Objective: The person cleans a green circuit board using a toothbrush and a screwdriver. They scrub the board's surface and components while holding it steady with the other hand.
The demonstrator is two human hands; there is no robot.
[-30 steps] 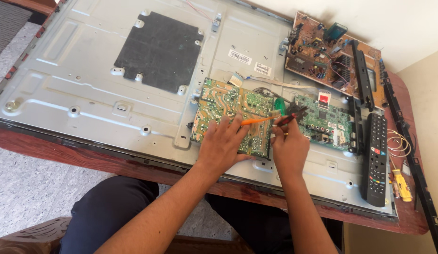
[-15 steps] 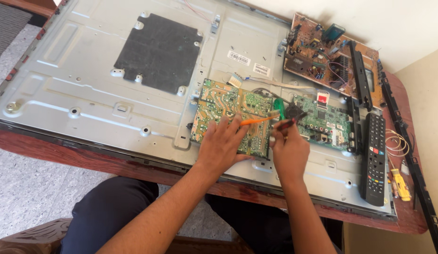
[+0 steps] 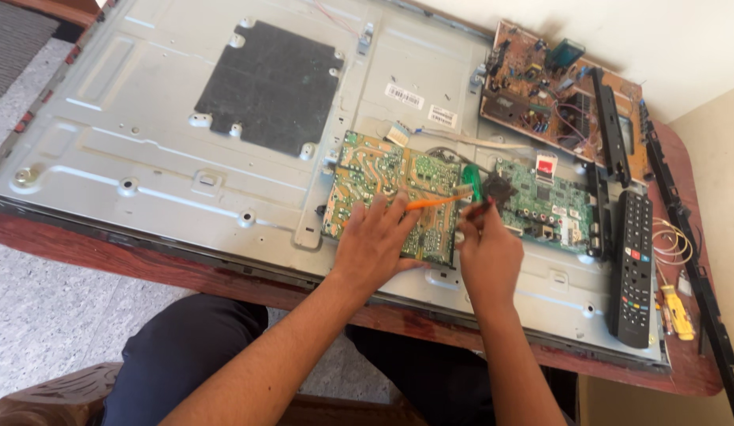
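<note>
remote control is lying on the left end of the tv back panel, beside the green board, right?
Not quite: the head view shows the black remote control lying at the right end of the TV back panel, beside the green board, not the left.

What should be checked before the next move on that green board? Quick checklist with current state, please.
1. Left hand steadying the green circuit board: ok, palm and fingers lie flat on it.
2. Orange tool under control: ok, held at the left fingertips, lying across the board.
3. Right hand grip: cannot tell, fingers are pinched at something small and dark.
4. Green-handled tool secured: cannot tell who holds it.
5. Metal back panel supported: ok, flat on the table.
6. Remote control clear of hands: ok, lies apart at the right.
</note>
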